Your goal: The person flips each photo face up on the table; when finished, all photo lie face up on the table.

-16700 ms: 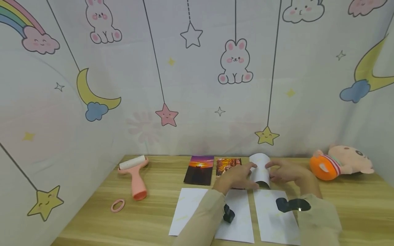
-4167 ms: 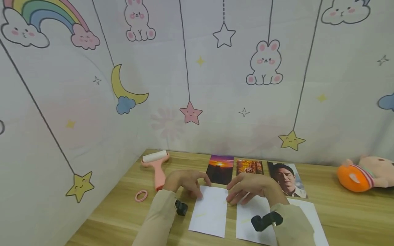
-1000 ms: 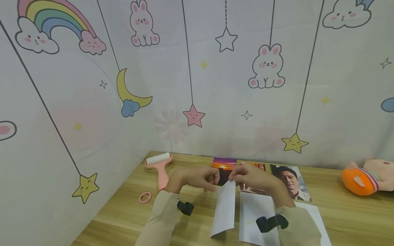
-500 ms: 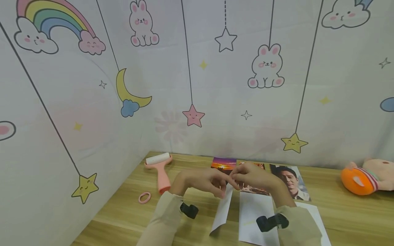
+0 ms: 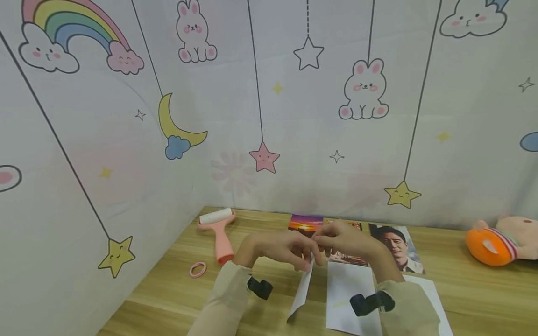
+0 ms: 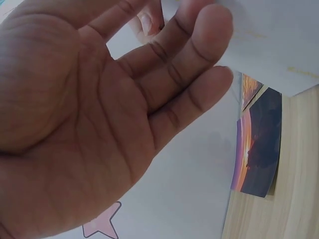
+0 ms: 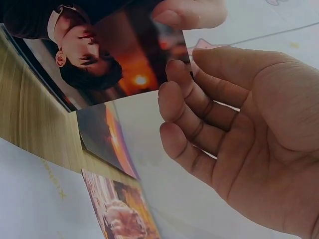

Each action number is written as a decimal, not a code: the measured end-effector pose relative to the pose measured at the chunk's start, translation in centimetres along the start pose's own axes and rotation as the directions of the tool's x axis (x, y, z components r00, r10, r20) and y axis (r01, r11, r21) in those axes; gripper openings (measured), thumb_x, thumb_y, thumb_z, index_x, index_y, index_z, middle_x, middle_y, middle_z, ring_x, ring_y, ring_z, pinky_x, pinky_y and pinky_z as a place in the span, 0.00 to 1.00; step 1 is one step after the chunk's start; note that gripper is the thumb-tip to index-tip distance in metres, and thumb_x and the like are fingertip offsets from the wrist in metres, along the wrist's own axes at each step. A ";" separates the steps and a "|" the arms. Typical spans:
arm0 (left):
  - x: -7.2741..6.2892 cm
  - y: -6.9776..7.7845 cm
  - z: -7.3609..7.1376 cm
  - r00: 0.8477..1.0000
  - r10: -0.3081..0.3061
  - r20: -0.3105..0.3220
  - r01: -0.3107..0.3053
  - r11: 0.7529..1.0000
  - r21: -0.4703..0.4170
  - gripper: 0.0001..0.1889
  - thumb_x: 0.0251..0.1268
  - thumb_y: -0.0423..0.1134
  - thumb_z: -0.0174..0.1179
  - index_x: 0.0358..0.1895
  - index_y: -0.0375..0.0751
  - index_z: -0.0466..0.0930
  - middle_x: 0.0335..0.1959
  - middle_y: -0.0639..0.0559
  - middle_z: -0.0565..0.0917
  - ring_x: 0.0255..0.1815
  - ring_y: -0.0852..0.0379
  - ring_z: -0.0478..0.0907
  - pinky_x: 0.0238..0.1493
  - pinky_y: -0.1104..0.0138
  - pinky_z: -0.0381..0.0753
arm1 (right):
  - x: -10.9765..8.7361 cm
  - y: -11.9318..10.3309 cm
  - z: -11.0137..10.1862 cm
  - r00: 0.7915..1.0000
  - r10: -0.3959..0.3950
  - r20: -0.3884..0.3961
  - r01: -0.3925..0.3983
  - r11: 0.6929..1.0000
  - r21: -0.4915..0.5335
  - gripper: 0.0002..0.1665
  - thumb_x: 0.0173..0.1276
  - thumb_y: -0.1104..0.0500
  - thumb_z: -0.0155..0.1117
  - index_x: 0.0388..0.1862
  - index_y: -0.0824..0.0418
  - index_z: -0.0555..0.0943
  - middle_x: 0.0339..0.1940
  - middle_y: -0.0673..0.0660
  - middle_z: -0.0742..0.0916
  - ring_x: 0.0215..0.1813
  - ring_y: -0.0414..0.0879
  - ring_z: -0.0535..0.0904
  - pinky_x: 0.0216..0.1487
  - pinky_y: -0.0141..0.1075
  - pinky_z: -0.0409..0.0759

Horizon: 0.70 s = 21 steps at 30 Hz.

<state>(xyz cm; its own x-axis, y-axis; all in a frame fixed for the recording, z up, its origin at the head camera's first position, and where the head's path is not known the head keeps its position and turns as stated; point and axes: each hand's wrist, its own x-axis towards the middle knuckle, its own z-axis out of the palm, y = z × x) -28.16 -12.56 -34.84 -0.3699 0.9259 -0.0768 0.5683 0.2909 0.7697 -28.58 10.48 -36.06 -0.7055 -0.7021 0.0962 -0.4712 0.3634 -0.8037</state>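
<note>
Both hands meet at the upper end of a raised photo print; its white back shows in the head view. The right wrist view shows the printed side of the photo print: a person with an orange glow behind. My left hand has its index finger and thumb on opposite sides of the print's upper edge. At the upper corner, my right hand pinches the print, its other fingers loosely curled. Behind the hands lie a sunset photo, an autumn dog photo and a portrait photo.
To the right, face-down white prints lie on the wooden table. A pink-handled roller and a pink ring are at left. An orange-and-peach plush toy rests at right. A patterned cloth wall stands behind.
The prints moved around earlier lie in a row at the back. Over the last second, the raised print has turned more edge-on, and my left hand has moved right to its upper edge.
</note>
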 end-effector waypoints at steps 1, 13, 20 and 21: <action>0.0 0.0 0.0 1.000 -0.001 -0.004 0.001 1.000 -0.009 0.11 0.70 0.31 0.60 0.52 0.33 0.80 0.34 0.57 0.81 0.32 0.65 0.77 0.37 0.72 0.77 | 0.0 0.0 0.0 1.000 0.002 0.000 -0.002 1.000 0.003 0.14 0.77 0.57 0.56 0.44 0.63 0.86 0.33 0.53 0.86 0.34 0.47 0.81 0.37 0.43 0.82; -0.8 -0.3 -0.4 0.998 -0.051 -0.036 0.047 0.994 -0.103 0.06 0.73 0.31 0.58 0.46 0.33 0.80 0.40 0.53 0.81 0.38 0.60 0.80 0.47 0.60 0.83 | 0.2 0.3 0.0 0.999 -0.021 0.032 0.017 0.995 0.102 0.18 0.77 0.61 0.55 0.62 0.65 0.78 0.46 0.59 0.87 0.40 0.57 0.85 0.46 0.55 0.82; -0.7 -0.8 -0.4 0.998 -0.053 -0.037 0.049 0.992 -0.114 0.07 0.71 0.30 0.59 0.45 0.28 0.80 0.39 0.54 0.81 0.37 0.60 0.81 0.47 0.63 0.82 | 0.0 0.2 0.0 0.999 0.005 0.050 -0.010 0.994 0.112 0.21 0.76 0.61 0.55 0.65 0.64 0.76 0.49 0.60 0.87 0.41 0.57 0.85 0.48 0.57 0.80; -0.7 -0.8 -0.3 0.998 -0.061 -0.033 0.057 0.993 -0.106 0.07 0.71 0.30 0.60 0.45 0.29 0.80 0.39 0.55 0.82 0.37 0.61 0.81 0.47 0.65 0.82 | -0.1 0.2 0.0 0.998 0.010 0.059 -0.017 0.993 0.117 0.21 0.76 0.61 0.55 0.65 0.64 0.76 0.50 0.60 0.86 0.42 0.58 0.85 0.48 0.57 0.80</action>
<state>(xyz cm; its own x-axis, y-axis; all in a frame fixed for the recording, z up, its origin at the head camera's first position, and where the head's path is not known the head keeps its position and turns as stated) -28.61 -13.50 -35.18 -0.4283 0.8978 -0.1026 0.4652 0.3164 0.8267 -28.62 10.58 -36.19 -0.6777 -0.7334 0.0530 -0.3937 0.3010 -0.8686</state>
